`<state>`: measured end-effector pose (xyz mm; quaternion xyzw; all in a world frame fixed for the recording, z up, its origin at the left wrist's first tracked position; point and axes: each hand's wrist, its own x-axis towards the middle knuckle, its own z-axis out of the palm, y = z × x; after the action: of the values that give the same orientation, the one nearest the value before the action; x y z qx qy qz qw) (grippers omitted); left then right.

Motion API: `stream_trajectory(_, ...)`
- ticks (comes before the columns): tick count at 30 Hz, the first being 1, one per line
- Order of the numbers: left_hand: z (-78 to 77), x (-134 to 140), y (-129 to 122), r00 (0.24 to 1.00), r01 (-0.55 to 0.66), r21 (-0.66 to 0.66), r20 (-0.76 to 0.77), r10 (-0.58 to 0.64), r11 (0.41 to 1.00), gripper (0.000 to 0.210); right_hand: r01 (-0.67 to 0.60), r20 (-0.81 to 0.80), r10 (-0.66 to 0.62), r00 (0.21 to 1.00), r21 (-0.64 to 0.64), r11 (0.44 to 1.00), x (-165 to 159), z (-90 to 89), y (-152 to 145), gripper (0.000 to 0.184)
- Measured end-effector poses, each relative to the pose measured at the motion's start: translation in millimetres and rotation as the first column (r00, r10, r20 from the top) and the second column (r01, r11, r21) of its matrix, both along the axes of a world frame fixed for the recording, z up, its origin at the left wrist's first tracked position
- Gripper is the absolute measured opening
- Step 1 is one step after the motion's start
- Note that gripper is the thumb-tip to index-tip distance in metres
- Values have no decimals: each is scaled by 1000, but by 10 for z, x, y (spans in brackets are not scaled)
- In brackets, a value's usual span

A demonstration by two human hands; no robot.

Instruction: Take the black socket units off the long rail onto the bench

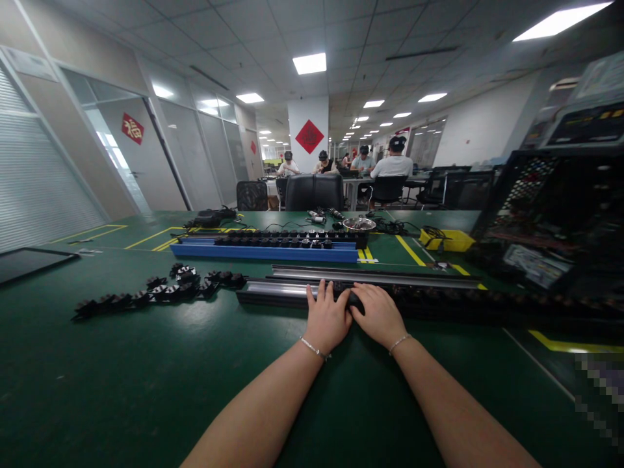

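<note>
My left hand [327, 317] lies over a long black metal channel [275, 296] with a shiny silver inner face, its fingers stretched out and spread along it. Beside it, my right hand [379, 313] is closed on a small black part [357, 301] at the channel, thumb towards me. Both thumbs are close to that part; how it sits in the channel is hidden by the fingers. To the right of my hands, a row of small black pieces [439, 296] runs along the channel. A second channel [429, 280] lies just behind. On the left, linked black pieces [160, 291] curve across the table.
A blue rail [263, 251] with black pieces stands further back on the green table [160, 390]. Behind are a metal bowl [359, 224], cables and a yellow tray [451, 240]. A dark open-sided equipment case [550, 214] stands right. Several people sit at distant tables.
</note>
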<state>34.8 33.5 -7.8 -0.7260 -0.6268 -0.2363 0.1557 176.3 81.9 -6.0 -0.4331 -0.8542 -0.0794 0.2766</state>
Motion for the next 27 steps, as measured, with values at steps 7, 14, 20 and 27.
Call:
stream_trajectory(7, 37, -41, 1, 1000, -25, -20, 12, 25, 999, 41, 9, 9, -9, 1000, -3, 1000, -1, 8, -10, 36)
stream_trajectory(14, 57, -76, 0, 999, -40, 1, 33, 40, 999, 38, 11, 28, -10, 1000, -7, 1000, 1, 23, -23, 32)
stream_trajectory(20, 60, -105, 2, 997, -73, 19, 37, 72, 997, 35, 4, 15, -4, 1000, 7, 1000, 0, 30, -30, 30)
stream_trajectory(27, 79, -158, -4, 993, -103, 25, 58, 102, 994, 33, 6, 10, -6, 1000, -4, 1000, -1, 28, -30, 25)
